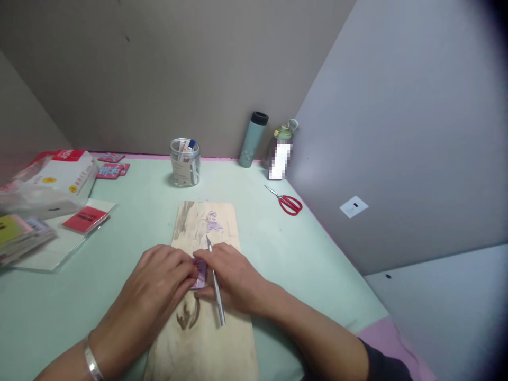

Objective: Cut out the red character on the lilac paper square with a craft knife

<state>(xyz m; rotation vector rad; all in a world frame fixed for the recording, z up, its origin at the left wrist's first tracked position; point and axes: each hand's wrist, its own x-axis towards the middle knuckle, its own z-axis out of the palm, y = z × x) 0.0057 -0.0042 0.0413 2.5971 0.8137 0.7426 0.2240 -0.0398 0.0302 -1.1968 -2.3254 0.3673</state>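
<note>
A clear jar (184,163) of pens stands far on the green counter (317,248), with a teal flask (253,139) and a green-lidded bottle (282,151) to its right. Red scissors (286,202) lie on the right. Plastic packets (47,182) and red cards (112,165) lie on the left.

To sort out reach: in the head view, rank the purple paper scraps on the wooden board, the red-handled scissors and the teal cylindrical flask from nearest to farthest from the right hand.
1. Purple paper scraps: just ahead of the right hand, on the light wooden board.
2. Red-handled scissors: farther ahead, off to the right.
3. Teal cylindrical flask: at the back wall.
</note>
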